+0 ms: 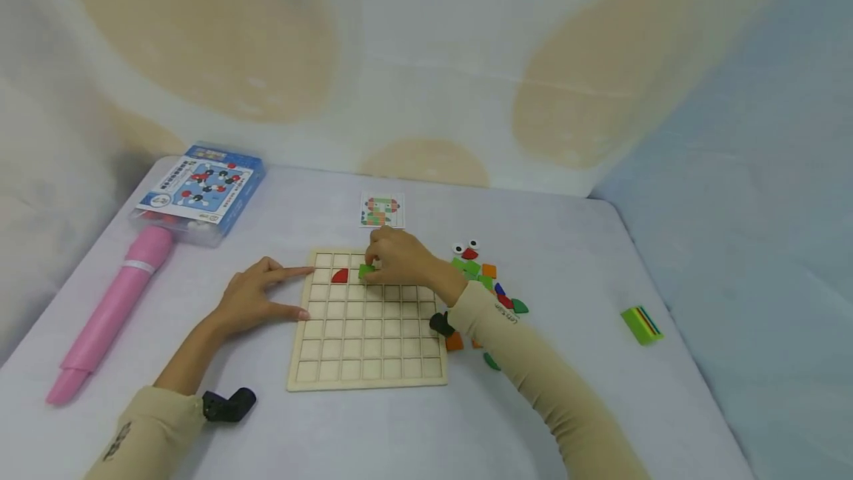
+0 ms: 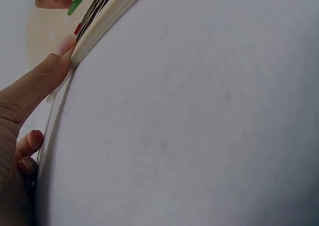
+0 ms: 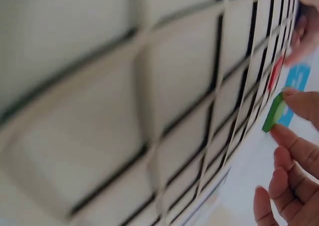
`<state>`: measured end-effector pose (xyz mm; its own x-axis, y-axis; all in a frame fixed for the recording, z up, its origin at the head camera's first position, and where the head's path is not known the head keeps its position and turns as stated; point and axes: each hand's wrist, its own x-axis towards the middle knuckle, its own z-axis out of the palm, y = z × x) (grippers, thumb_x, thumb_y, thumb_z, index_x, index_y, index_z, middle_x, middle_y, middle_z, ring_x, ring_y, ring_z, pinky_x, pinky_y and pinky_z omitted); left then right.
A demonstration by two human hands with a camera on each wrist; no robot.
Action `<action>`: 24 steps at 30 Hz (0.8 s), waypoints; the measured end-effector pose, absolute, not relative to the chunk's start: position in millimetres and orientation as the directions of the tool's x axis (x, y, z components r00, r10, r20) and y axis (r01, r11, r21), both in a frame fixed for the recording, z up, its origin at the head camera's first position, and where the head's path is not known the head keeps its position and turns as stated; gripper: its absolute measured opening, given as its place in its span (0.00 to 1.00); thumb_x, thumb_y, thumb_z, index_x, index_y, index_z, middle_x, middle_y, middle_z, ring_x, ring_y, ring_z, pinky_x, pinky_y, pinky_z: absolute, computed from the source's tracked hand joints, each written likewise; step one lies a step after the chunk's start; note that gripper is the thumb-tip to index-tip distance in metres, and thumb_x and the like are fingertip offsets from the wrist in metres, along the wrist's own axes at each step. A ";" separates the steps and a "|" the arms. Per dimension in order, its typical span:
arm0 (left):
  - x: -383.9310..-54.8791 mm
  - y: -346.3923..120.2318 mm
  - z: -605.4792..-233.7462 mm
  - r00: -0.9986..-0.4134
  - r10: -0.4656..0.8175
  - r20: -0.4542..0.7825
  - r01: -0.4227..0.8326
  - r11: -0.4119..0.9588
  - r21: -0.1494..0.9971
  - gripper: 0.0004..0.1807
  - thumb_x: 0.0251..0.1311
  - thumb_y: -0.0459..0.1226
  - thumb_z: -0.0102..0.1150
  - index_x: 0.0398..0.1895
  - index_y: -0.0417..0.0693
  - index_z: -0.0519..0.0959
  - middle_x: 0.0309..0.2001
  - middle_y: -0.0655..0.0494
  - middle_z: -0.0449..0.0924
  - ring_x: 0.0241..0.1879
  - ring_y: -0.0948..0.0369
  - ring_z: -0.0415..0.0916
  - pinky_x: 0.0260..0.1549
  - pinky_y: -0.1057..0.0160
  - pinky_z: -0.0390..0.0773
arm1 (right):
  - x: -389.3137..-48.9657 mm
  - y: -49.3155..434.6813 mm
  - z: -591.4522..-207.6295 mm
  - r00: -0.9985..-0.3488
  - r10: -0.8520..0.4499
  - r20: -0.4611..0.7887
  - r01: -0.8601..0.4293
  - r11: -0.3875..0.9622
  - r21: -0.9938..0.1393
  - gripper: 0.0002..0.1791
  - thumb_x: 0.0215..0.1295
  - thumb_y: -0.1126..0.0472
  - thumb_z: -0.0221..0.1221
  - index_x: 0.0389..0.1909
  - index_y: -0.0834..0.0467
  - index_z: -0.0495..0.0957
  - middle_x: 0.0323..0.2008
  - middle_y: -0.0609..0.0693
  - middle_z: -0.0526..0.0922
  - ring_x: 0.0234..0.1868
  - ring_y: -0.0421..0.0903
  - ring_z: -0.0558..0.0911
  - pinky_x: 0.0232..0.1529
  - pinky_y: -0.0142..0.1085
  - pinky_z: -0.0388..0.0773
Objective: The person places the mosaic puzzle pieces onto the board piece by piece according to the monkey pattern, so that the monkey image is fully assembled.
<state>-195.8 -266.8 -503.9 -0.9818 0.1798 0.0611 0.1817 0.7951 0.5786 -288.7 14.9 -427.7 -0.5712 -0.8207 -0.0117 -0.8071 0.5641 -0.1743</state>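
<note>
A wooden grid board (image 1: 366, 350) lies in the middle of the table. One red quarter-circle tile (image 1: 340, 275) sits in a cell near its upper left. Thumb and index finger of my right hand (image 1: 402, 258) pinch a green square tile (image 1: 366, 271) over the board's upper rows; the right wrist view shows the green tile (image 3: 273, 112) tilted and held by its edges. My left hand (image 1: 252, 293) touches the board's left edge, its thumb and index finger straight and spread apart. In the left wrist view, the thumb (image 2: 42, 79) presses the board's rim.
A pattern card (image 1: 382, 210) lies behind the board. Loose coloured tiles (image 1: 485, 282) and two eye discs are scattered right of it, partly behind the right forearm. A green stack (image 1: 642, 325) lies far right. On the left are a boxed molecule set (image 1: 203, 191) and a pink tube (image 1: 113, 310).
</note>
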 end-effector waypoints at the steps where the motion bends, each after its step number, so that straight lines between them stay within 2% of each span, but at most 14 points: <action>1: -195.4 -264.8 -504.8 -0.982 0.182 0.060 0.182 0.791 0.584 0.44 0.39 0.61 0.76 0.65 0.63 0.76 0.40 0.55 0.68 0.34 0.59 0.62 0.40 0.56 0.59 | -286.6 11.0 -429.1 -0.565 -0.825 -0.023 -0.813 0.562 -0.151 0.14 0.62 0.48 0.67 0.39 0.54 0.88 0.38 0.47 0.79 0.39 0.42 0.73 0.41 0.33 0.71; 4: -193.6 -259.5 -506.3 -0.981 0.184 0.061 0.184 0.785 0.591 0.44 0.39 0.61 0.76 0.65 0.63 0.76 0.39 0.55 0.67 0.34 0.59 0.61 0.39 0.57 0.58 | -281.7 5.4 -431.9 -0.563 -0.825 -0.043 -0.819 0.564 -0.106 0.14 0.61 0.47 0.68 0.39 0.54 0.88 0.38 0.46 0.80 0.38 0.42 0.72 0.39 0.32 0.69; 7: -192.3 -256.0 -506.2 -0.980 0.185 0.072 0.191 0.789 0.583 0.44 0.39 0.61 0.76 0.65 0.63 0.76 0.39 0.55 0.67 0.33 0.59 0.61 0.39 0.57 0.58 | -280.2 5.6 -435.1 -0.572 -0.819 -0.032 -0.813 0.572 -0.108 0.13 0.61 0.48 0.68 0.37 0.53 0.88 0.38 0.46 0.80 0.37 0.42 0.71 0.39 0.31 0.67; 12: -192.9 -255.4 -501.4 -0.979 0.192 0.064 0.194 0.799 0.569 0.44 0.40 0.63 0.75 0.65 0.63 0.76 0.40 0.55 0.68 0.34 0.59 0.62 0.40 0.56 0.58 | -279.8 6.5 -442.0 -0.615 -0.789 -0.007 -0.769 0.601 -0.218 0.10 0.61 0.50 0.68 0.31 0.53 0.85 0.33 0.46 0.78 0.36 0.42 0.67 0.36 0.29 0.63; 15: -193.7 -257.5 -499.3 -0.979 0.195 0.061 0.195 0.804 0.562 0.44 0.40 0.63 0.74 0.66 0.63 0.76 0.41 0.54 0.69 0.35 0.59 0.63 0.40 0.56 0.59 | -278.1 4.7 -442.8 -0.637 -0.771 0.000 -0.747 0.618 -0.246 0.10 0.61 0.50 0.68 0.30 0.53 0.84 0.31 0.46 0.77 0.35 0.43 0.66 0.35 0.29 0.62; 18: -193.7 -260.4 -499.3 -0.979 0.196 0.060 0.196 0.810 0.552 0.44 0.41 0.63 0.74 0.66 0.62 0.76 0.41 0.54 0.69 0.35 0.59 0.64 0.39 0.56 0.60 | -276.8 3.0 -441.0 -0.642 -0.766 -0.011 -0.750 0.632 -0.196 0.12 0.61 0.46 0.66 0.34 0.51 0.85 0.35 0.45 0.79 0.37 0.43 0.68 0.37 0.31 0.65; 21: -192.8 -263.0 -499.1 -0.980 0.194 0.052 0.190 0.814 0.549 0.45 0.41 0.63 0.74 0.66 0.62 0.76 0.41 0.53 0.69 0.36 0.59 0.64 0.38 0.57 0.60 | -278.3 8.8 -436.3 -0.652 -0.758 -0.025 -0.746 0.647 -0.160 0.18 0.62 0.41 0.65 0.44 0.48 0.86 0.41 0.45 0.79 0.41 0.42 0.71 0.43 0.35 0.67; 24: -192.0 -264.8 -497.1 -0.979 0.194 0.055 0.192 0.812 0.550 0.45 0.41 0.63 0.74 0.66 0.61 0.76 0.42 0.53 0.69 0.36 0.58 0.64 0.39 0.56 0.60 | -284.0 29.1 -428.6 -0.683 -0.730 0.026 -0.720 0.666 -0.192 0.19 0.62 0.44 0.66 0.49 0.51 0.86 0.43 0.49 0.79 0.42 0.45 0.72 0.45 0.39 0.68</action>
